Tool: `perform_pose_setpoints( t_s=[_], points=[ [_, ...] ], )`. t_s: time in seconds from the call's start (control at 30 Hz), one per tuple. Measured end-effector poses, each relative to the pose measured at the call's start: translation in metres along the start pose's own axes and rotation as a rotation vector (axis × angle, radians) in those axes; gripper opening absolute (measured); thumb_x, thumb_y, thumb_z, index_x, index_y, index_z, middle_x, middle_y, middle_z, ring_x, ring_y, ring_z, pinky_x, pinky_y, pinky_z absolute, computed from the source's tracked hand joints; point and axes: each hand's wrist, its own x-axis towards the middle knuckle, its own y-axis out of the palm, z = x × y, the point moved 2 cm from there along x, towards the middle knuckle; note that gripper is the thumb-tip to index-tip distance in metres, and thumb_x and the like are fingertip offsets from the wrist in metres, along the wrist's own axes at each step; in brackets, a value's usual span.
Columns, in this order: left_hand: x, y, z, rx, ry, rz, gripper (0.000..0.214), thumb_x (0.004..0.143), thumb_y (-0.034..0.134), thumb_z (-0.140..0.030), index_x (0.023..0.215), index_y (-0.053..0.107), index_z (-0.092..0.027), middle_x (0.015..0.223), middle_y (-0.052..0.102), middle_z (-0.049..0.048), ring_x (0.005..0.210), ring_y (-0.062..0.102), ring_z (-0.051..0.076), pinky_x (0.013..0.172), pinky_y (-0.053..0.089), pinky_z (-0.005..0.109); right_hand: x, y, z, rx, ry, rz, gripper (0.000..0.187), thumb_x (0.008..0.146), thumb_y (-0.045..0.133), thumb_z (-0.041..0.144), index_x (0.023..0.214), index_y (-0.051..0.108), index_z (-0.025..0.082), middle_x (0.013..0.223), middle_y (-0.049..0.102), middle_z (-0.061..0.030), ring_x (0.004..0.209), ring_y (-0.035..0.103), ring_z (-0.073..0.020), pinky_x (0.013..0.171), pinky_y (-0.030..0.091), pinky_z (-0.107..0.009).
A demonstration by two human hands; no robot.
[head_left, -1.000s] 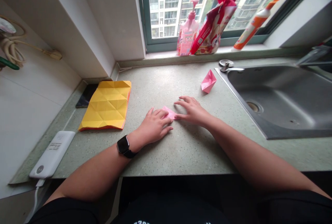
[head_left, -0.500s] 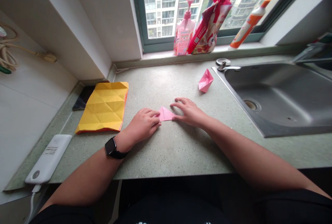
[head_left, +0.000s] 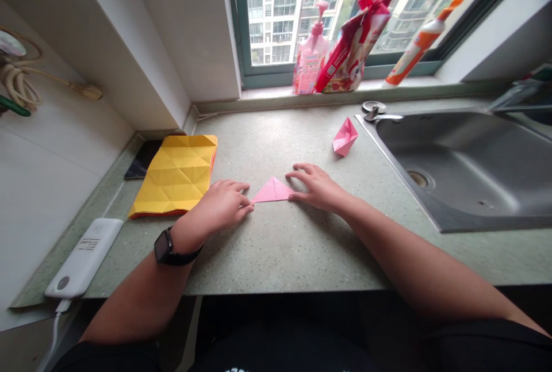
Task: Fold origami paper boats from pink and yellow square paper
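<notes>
On the speckled counter (head_left: 284, 251), a creased pink paper triangle (head_left: 273, 190) lies flat between left hand (head_left: 221, 205) and right hand (head_left: 318, 186). Loosely parted fingers touch its corners; room extends toward the front edge (head_left: 288, 291).

Between the left hand (head_left: 222, 206) and right hand (head_left: 318, 187), the triangle (head_left: 273, 191) is plain pink. Beyond the right hand, the boat (head_left: 345, 137) is pink in lighter and darker shades. Left of the left hand, the top sheet (head_left: 175, 173) is yellow, patterned with straight and diagonal creases. The counter (head_left: 276, 257) under both hands is pale green, speckled. Behind the left hand, the watch (head_left: 164, 246) is black.
</notes>
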Motion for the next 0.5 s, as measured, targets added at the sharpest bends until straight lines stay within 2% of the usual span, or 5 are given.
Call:
perform_pose_setpoints(
  t_s=[0.1, 0.2, 0.3, 0.37, 0.5],
  points=[
    [0.002, -0.003, 0.0, 0.012, 0.016, -0.008, 0.029, 0.106, 0.068, -0.042, 0.091, 0.09, -0.029, 0.135, 0.079, 0.0091, 0.119, 0.072, 0.035, 0.105, 0.055, 0.054, 0.001, 0.0, -0.001, -0.002, -0.003, -0.002, 0.06, 0.094, 0.082, 0.06, 0.147, 0.071, 0.035, 0.165, 0.057, -0.0126, 0.155, 0.049, -0.0406, 0.127, 0.043, -0.063],
    [0.004, -0.007, -0.002, 0.029, 0.014, -0.095, 0.033, 0.107, 0.067, -0.041, 0.086, 0.087, -0.024, 0.128, 0.081, 0.01, 0.114, 0.073, 0.033, 0.104, 0.056, 0.055, 0.001, 0.0, -0.002, -0.008, -0.009, -0.001, 0.061, 0.094, 0.082, 0.059, 0.148, 0.071, 0.033, 0.165, 0.057, -0.0139, 0.155, 0.05, -0.0403, 0.128, 0.043, -0.062],
    [0.008, -0.007, -0.009, -0.012, 0.064, -0.261, 0.029, 0.112, 0.06, -0.035, 0.104, 0.086, -0.023, 0.13, 0.079, 0.0111, 0.12, 0.071, 0.032, 0.108, 0.057, 0.055, 0.001, 0.001, -0.003, -0.012, -0.022, -0.012, 0.061, 0.093, 0.082, 0.059, 0.148, 0.071, 0.033, 0.164, 0.058, -0.0141, 0.153, 0.051, -0.0407, 0.127, 0.043, -0.063],
    [0.011, -0.001, -0.017, -0.074, 0.14, -0.317, 0.026, 0.112, 0.059, -0.031, 0.122, 0.081, -0.023, 0.139, 0.076, 0.0118, 0.129, 0.069, 0.031, 0.114, 0.055, 0.054, 0.001, 0.002, -0.003, -0.01, -0.032, -0.028, 0.06, 0.093, 0.082, 0.059, 0.146, 0.072, 0.034, 0.163, 0.059, -0.0136, 0.153, 0.052, -0.041, 0.126, 0.043, -0.063],
    [0.017, 0.017, -0.032, -0.124, 0.279, -0.169, 0.035, 0.109, 0.064, -0.028, 0.144, 0.07, -0.022, 0.152, 0.069, 0.0141, 0.141, 0.064, 0.031, 0.124, 0.049, 0.055, 0.001, 0.003, -0.004, -0.009, -0.037, -0.047, 0.06, 0.093, 0.082, 0.059, 0.146, 0.072, 0.033, 0.163, 0.06, -0.0139, 0.153, 0.052, -0.0402, 0.127, 0.042, -0.062]
  ],
)
